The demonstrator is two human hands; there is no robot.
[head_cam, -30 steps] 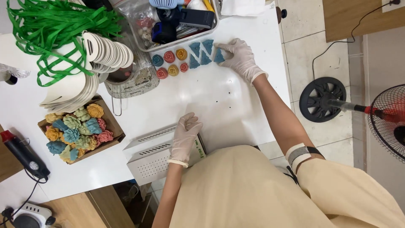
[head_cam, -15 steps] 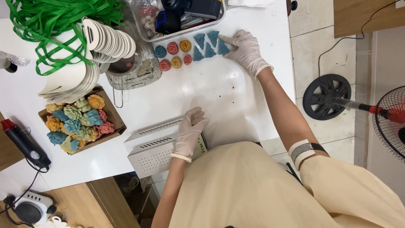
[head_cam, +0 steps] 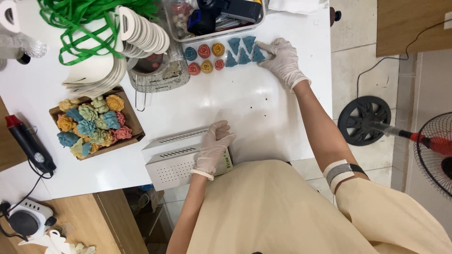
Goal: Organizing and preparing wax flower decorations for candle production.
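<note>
White desk (head_cam: 263, 108) filled most of the view, with pale floor tiles to its right, where a black fan base (head_cam: 363, 121) and part of a fan cage (head_cam: 435, 150) stood. At the far edge of the desk sat a clear tray (head_cam: 221, 32) of dark tools, cut off by the top of the frame, its contents hard to make out. Just in front of it lay two short rows of small round rose shapes (head_cam: 205, 57) in blue, red and orange, and beside them five blue triangular pieces (head_cam: 242, 51), some with their tips toward the tray and some toward the person.

The right hand (head_cam: 281, 60), in a white glove, lay with its fingers spread flat against the rightmost of the blue pieces, touching it and gripping nothing. The left hand (head_cam: 213, 148), gloved too, rested open and flat on a white perforated metal box (head_cam: 181, 157) at the near edge; its long axis ran left to right, tilted slightly. A small yellow-green label showed on the box's right end, mostly hidden by the hand.

Left of the box stood an open cardboard carton (head_cam: 134, 123) packed with flower shapes in blue, green, orange and pink. Beyond it lay a fanned stack of white cards (head_cam: 141, 30) and a tangle of green ribbon (head_cam: 80, 21), running out of the frame. A red-tipped black tool (head_cam: 28, 143) lay at the left edge.
</note>
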